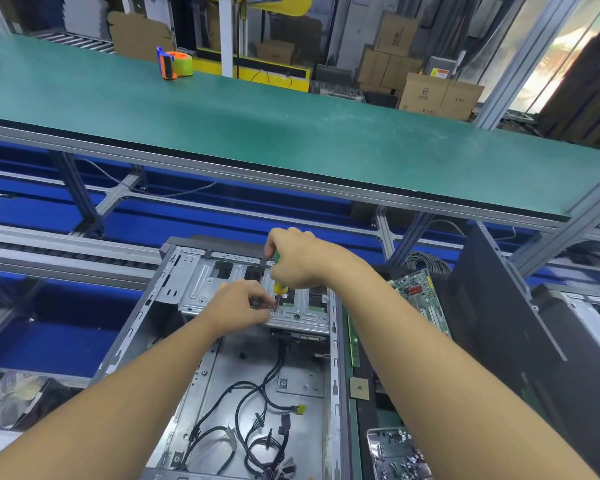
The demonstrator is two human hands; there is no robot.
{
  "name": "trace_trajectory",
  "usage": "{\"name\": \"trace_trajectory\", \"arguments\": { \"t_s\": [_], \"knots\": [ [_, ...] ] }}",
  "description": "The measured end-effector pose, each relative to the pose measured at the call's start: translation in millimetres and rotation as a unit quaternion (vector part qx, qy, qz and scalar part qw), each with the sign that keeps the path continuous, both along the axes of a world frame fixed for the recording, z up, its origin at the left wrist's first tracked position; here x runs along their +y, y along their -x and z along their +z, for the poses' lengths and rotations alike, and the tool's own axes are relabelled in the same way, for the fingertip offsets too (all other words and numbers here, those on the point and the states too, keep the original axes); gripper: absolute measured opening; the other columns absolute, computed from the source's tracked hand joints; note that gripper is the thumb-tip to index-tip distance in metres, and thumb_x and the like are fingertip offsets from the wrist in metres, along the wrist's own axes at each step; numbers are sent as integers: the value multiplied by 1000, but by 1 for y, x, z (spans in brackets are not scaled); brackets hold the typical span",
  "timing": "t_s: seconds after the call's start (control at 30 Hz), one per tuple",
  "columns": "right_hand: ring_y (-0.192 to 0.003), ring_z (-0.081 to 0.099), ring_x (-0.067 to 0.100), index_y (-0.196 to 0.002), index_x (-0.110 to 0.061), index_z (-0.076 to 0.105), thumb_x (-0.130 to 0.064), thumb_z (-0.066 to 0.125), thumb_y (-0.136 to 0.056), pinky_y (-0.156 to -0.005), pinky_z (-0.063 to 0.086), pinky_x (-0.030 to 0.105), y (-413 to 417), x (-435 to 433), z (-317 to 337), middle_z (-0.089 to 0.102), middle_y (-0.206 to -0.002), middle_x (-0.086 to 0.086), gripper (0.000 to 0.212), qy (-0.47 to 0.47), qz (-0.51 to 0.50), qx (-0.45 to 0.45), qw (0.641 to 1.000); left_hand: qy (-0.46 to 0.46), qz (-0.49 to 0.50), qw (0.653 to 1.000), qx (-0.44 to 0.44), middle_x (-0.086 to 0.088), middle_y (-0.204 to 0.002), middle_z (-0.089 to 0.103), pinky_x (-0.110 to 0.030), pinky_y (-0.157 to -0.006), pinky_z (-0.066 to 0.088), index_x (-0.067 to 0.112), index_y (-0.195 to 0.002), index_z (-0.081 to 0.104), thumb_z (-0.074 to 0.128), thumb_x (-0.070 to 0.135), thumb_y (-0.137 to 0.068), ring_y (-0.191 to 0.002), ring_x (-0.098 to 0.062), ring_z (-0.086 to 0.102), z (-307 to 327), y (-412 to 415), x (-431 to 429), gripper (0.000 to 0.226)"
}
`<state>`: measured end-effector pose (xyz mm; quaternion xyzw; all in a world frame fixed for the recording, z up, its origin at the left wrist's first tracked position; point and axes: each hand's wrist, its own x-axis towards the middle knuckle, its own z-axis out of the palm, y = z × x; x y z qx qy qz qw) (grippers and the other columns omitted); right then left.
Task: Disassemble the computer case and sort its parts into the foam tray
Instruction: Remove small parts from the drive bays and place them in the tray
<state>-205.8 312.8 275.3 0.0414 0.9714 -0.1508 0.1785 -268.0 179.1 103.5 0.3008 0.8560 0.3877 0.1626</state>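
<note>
An open grey computer case (334, 344) lies flat in front of me, with loose black cables (257, 420) on its floor. A metal drive cage (201, 289) spans its far end. My right hand (298, 261) grips a yellow-green screwdriver (280, 287) held upright, its tip down on the cage's near edge. My left hand (239, 306) sits beside the tip, fingers pinched at the shaft or a screw; what it pinches is too small to tell.
A removed motherboard (420, 292), a RAM stick (353, 344) and a CPU chip (360, 388) lie right of the case. A container of screws (395, 452) is at bottom right. A black side panel (506, 327) leans at right. A tape dispenser (174, 65) sits on the green shelf (291, 133).
</note>
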Motion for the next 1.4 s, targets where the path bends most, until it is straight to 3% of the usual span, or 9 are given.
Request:
{"name": "trace_trajectory", "arguments": {
  "t_s": [0.13, 0.23, 0.43, 0.57, 0.67, 0.83, 1.1, 1.27, 1.4],
  "knots": [
    [-106, 53, 34, -142, -12, 34, -53, 35, -104, -66, 37, 37, -1, -8, -12, 51, -123, 13, 57, -106, -67, 81, 989, 0, 2, 1000, 1, 11, -84, 66, -34, -84, 53, 33, -83, 78, 75, 18, -72, -80, -8, 62, 0, 0, 0, 19],
    [-76, 49, 27, -125, -8, 41, -31, 34, -109, -53, 27, 34, -1, -10, -15, 51, -91, 7, 29, -109, -44, 123, 985, 2, 0, 1000, 2, 13, -84, 66, -32, -83, 53, 33, -83, 78, 74, 19, -71, -79, -7, 62, 0, 0, 0, 19],
    [-119, 34, 27, -118, -21, 46, -12, 48, -92, -80, 41, 42, 0, -5, 3, 43, -121, 6, 27, 0, 22, -10, 1000, 4, 7, 1000, 4, 14, -81, 64, -18, -75, 47, 37, -77, 75, 74, 17, -71, -73, 0, 58, 0, 0, 1, 22],
    [-103, 50, 33, -138, -15, 37, -54, 39, -102, -69, 36, 40, -1, -10, -9, 48, -123, 10, 53, -108, -33, 60, 992, 10, 8, 1000, -2, 12, -85, 66, -19, -78, 47, 33, -82, 78, 74, 17, -72, -73, 1, 58, -2, 0, 1, 19],
    [-81, 50, 30, -127, -10, 40, -40, 31, -108, -55, 29, 35, -1, -12, -13, 56, -103, 10, 36, -115, -49, 107, 986, 10, 4, 1000, -5, 14, -85, 65, -20, -79, 49, 32, -84, 78, 73, 19, -72, -76, 0, 59, -1, 0, 1, 19],
    [-111, 33, 27, -113, -21, 46, -1, 45, -90, -66, 37, 36, 3, -6, 0, 44, -115, 5, 31, 5, 18, 12, 1000, 10, 8, 1000, 3, 16, -82, 64, -16, -75, 46, 38, -78, 75, 73, 19, -71, -74, 1, 57, -3, 0, 1, 21],
    [-81, 52, 30, -118, -10, 44, -31, 35, -108, -57, 30, 36, -1, -13, -12, 56, -100, 7, 25, -172, -23, 135, 976, 22, 6, 1000, 18, 12, -83, 65, -16, -74, 47, 32, -82, 78, 73, 19, -71, -78, -3, 59, -1, -1, 2, 18],
    [-122, 29, 27, -114, -21, 48, -3, 45, -91, -64, 37, 35, 3, -8, -2, 42, -115, 3, 29, 2, 16, 41, 999, 27, 12, 999, 22, 14, -85, 65, -16, -77, 46, 34, -83, 78, 72, 21, -72, -78, 1, 57, -1, -1, 2, 18],
    [-121, 40, 32, -129, -13, 41, -35, 47, -102, -73, 36, 40, 2, -11, -8, 47, -124, 9, 36, -69, -15, 65, 995, 22, 6, 999, 24, 15, -83, 65, -15, -74, 45, 36, -80, 76, 73, 20, -73, -77, 3, 57, 0, -1, 2, 18]
  ]
}}
